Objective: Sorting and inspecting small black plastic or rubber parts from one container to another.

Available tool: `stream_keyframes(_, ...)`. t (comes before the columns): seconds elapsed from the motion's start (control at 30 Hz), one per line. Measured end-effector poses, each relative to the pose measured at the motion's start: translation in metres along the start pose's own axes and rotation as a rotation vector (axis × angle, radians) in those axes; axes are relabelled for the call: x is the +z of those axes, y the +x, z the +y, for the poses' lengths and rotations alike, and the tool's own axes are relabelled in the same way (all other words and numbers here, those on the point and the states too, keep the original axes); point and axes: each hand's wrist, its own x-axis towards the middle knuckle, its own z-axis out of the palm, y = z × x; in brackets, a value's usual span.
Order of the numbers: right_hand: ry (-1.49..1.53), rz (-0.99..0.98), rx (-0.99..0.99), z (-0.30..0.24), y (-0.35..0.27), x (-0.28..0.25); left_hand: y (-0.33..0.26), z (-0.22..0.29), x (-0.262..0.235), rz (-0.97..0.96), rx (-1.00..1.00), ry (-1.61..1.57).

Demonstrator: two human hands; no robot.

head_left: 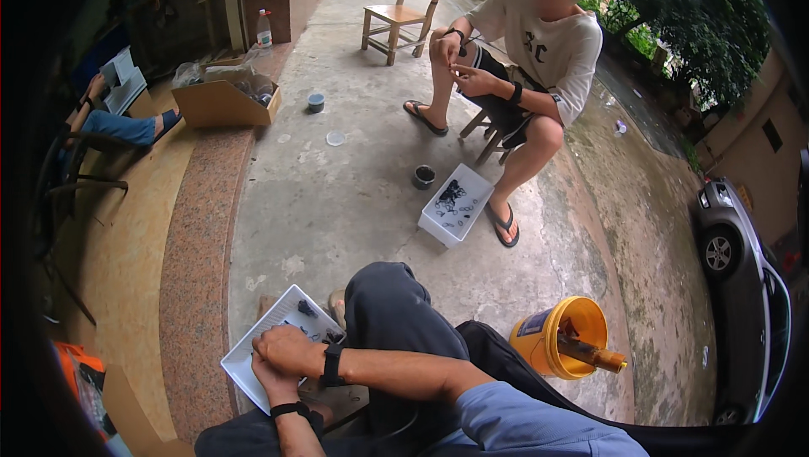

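Observation:
Both my hands are together over a white plastic tray [242, 354] beside my knees. My right hand [288, 349] is closed, its fingers curled down against the left. Just below it my left hand [271, 379] is also closed, its fingers partly covered by the right. Whatever lies between the fingers is hidden. Inside the tray, small black parts [307, 309] lie in a clump near the far corner, with more dark pieces [334, 338] close to my right wrist. Each wrist wears a black band.
Opposite sits a person handling something small, beside another white tray [440, 227] of black rings and a dark tub [424, 176]. A yellow bucket [539, 335] holding a tool stands at my right. Farther off are a wooden chair [398, 15], a cardboard box [221, 105] and a parked car [746, 288].

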Motion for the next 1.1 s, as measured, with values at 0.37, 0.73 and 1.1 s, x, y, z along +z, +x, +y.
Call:
stream_keyframes(0.37,0.132,-0.013,0.049,0.005,0.005,-0.008,-0.026,0.007,0.008,0.207,0.234,-0.224)
stream_keyframes(0.73,-0.116,-0.510,0.286,0.085,0.003,0.029,-0.015,0.025,0.011,0.128,0.247,-0.424)
stream_keyframes(1.1,-0.098,-0.749,0.236,0.051,-0.006,0.067,-0.029,0.022,-0.019,0.311,0.283,-0.453)
